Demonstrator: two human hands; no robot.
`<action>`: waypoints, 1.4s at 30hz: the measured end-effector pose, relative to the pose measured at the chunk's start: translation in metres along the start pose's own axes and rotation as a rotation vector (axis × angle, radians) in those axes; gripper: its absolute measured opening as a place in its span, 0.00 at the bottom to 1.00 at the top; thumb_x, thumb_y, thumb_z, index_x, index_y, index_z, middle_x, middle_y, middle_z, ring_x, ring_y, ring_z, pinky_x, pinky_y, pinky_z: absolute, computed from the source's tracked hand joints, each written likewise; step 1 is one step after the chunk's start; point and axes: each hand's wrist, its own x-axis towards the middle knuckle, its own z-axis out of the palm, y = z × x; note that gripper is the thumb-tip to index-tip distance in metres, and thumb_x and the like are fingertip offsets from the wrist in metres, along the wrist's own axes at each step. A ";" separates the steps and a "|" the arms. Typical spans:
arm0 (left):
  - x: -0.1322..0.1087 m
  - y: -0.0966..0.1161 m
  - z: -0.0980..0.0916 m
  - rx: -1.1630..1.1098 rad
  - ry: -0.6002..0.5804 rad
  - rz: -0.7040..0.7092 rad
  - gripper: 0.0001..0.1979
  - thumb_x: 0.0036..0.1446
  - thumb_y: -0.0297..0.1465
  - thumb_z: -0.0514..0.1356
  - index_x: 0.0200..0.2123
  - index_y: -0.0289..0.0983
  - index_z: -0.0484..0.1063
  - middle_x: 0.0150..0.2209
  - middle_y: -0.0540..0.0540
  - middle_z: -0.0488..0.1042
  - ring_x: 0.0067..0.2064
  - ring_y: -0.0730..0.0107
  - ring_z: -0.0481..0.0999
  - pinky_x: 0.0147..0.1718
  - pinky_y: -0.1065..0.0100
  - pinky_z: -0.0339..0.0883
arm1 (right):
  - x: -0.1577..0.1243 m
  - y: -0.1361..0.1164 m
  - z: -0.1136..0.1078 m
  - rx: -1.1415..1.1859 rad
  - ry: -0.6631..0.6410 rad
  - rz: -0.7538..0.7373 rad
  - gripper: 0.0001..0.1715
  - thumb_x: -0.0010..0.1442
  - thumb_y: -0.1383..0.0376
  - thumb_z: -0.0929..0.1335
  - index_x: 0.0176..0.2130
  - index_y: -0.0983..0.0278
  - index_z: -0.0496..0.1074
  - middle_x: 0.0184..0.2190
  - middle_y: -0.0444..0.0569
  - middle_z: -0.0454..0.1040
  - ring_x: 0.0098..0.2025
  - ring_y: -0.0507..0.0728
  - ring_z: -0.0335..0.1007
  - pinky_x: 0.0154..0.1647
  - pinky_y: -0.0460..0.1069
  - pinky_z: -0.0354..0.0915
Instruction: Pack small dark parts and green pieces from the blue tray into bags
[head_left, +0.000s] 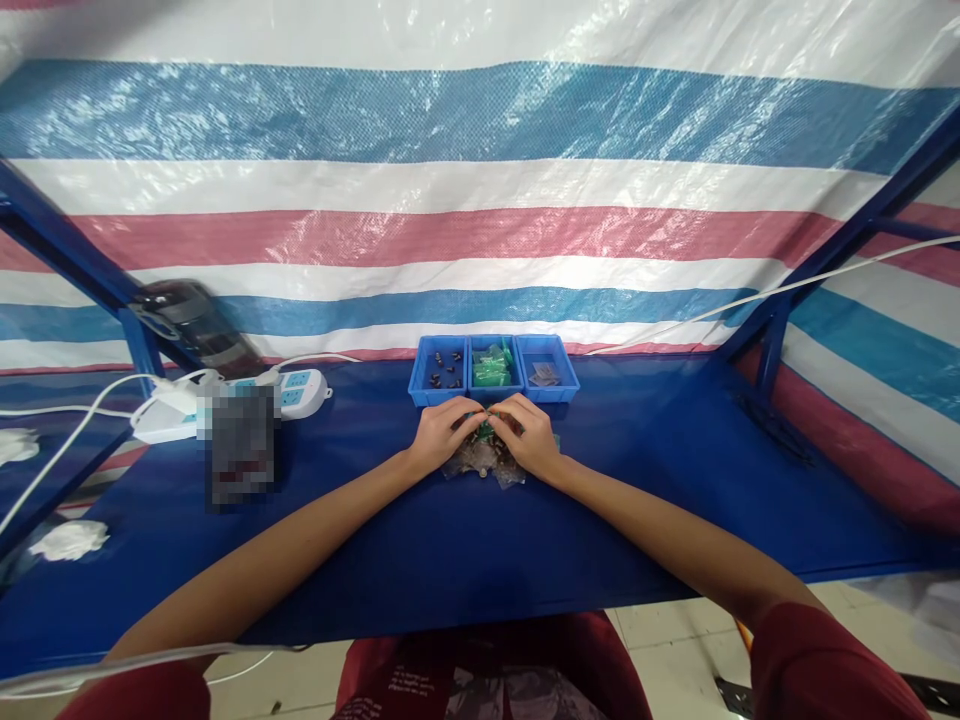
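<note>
Left hand: the left hand (437, 437) arches over the near pile, fingers curled inward and thumb brought toward the fingertips; whether anything is pinched there is too small to make out.
Right hand: the right hand (534, 440) mirrors it, fingertips almost meeting the other's; its grip too is unclear, though a bit of green shows between the two.
Mixed pile: small parts and clear plastic packets (478, 458) lie on the counter (360, 560) under and just in front of the hands, centred before the body, which seems to let both arms reach it equally.
Left bin: the left blue bin (439, 398) holds scattered small dark metallic pieces, spread loosely enough to be picked singly, I judge.
Middle bin: the middle blue bin (471, 375) holds heaped green packets, its walls presumably keeping the slippery plastic from sliding.
Right bin: the right blue bin (551, 395) holds a few flat, greyish pieces near its front.
Bin row: side by side just beyond the fingertips, likely to keep the kinds apart within short reach.
Left side: a white power strip (306, 395) and a dark bottle (196, 325) stand well apart from the pile, probably leaving the arms room.
</note>
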 end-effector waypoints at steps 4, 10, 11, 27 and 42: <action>0.000 0.001 -0.001 0.010 -0.010 0.001 0.08 0.61 0.32 0.56 0.40 0.35 0.72 0.36 0.44 0.76 0.36 0.71 0.76 0.36 0.72 0.70 | 0.001 -0.001 0.000 0.000 0.031 -0.007 0.12 0.64 0.60 0.62 0.38 0.62 0.71 0.28 0.47 0.67 0.26 0.52 0.63 0.30 0.49 0.62; 0.001 0.002 -0.002 0.021 0.018 0.059 0.10 0.60 0.31 0.58 0.44 0.35 0.71 0.40 0.42 0.76 0.33 0.73 0.75 0.30 0.74 0.70 | 0.001 0.001 0.001 -0.014 0.031 0.000 0.13 0.65 0.60 0.61 0.38 0.63 0.72 0.28 0.47 0.67 0.27 0.53 0.63 0.31 0.49 0.62; 0.001 0.002 -0.002 0.022 0.020 0.063 0.10 0.60 0.31 0.58 0.43 0.35 0.71 0.40 0.43 0.75 0.33 0.73 0.75 0.31 0.74 0.70 | 0.001 0.001 0.001 -0.012 0.027 0.003 0.14 0.65 0.60 0.61 0.38 0.63 0.72 0.28 0.48 0.67 0.27 0.53 0.63 0.31 0.49 0.62; 0.010 0.009 -0.006 -0.046 0.051 -0.103 0.09 0.58 0.30 0.59 0.42 0.36 0.72 0.34 0.47 0.77 0.21 0.82 0.68 0.24 0.77 0.67 | 0.021 -0.011 -0.014 0.051 0.136 0.144 0.13 0.65 0.63 0.61 0.37 0.64 0.73 0.28 0.47 0.68 0.27 0.52 0.62 0.30 0.48 0.60; 0.020 -0.005 0.006 -0.119 0.105 -0.007 0.13 0.59 0.25 0.58 0.47 0.38 0.72 0.39 0.45 0.77 0.38 0.73 0.76 0.36 0.73 0.71 | 0.012 0.011 -0.013 -0.064 0.068 0.049 0.11 0.63 0.67 0.62 0.39 0.64 0.73 0.30 0.50 0.72 0.27 0.53 0.65 0.27 0.49 0.64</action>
